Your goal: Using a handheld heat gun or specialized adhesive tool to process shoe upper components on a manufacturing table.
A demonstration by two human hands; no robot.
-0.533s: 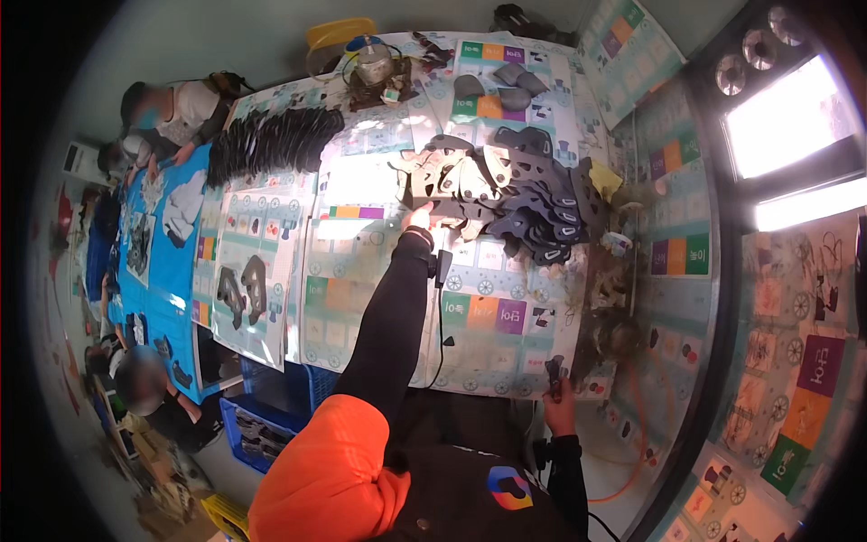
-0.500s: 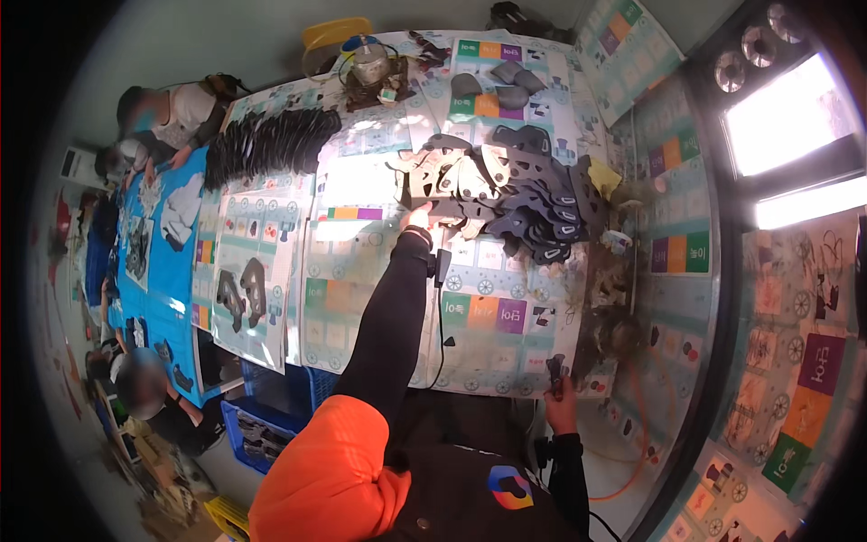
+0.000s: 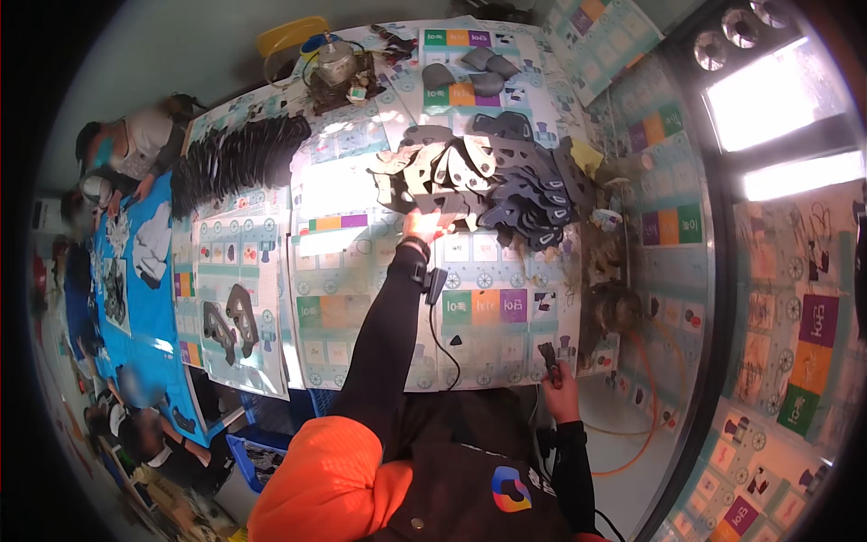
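My left hand [image 3: 423, 223] reaches forward to the pile and grips the near edge of a dark flat cut piece [image 3: 444, 210] with its fingers. Around that piece lies a heap of dark grey, curved cut pieces [image 3: 528, 194] with small holes; sunlight makes those on its left side [image 3: 461, 170] look pale. Close to the table's front edge, my right hand [image 3: 561, 395] is closed around a small dark brush-like tool [image 3: 549, 359], its wider end pointing away from me. The tool's exact kind is hard to make out.
A metal pot [image 3: 337, 65] stands far left of the heap, near several grey rounded pads [image 3: 488, 83]. A long row of dark strips [image 3: 239, 158] lies at the left. Two dark pieces [image 3: 242, 318] rest on a sheet. People work beside a blue table [image 3: 135, 316].
The dark piece in my left hand has tilted up at the near edge of the heap. My right hand with the tool has shifted slightly left, and the whole view has turned a little.
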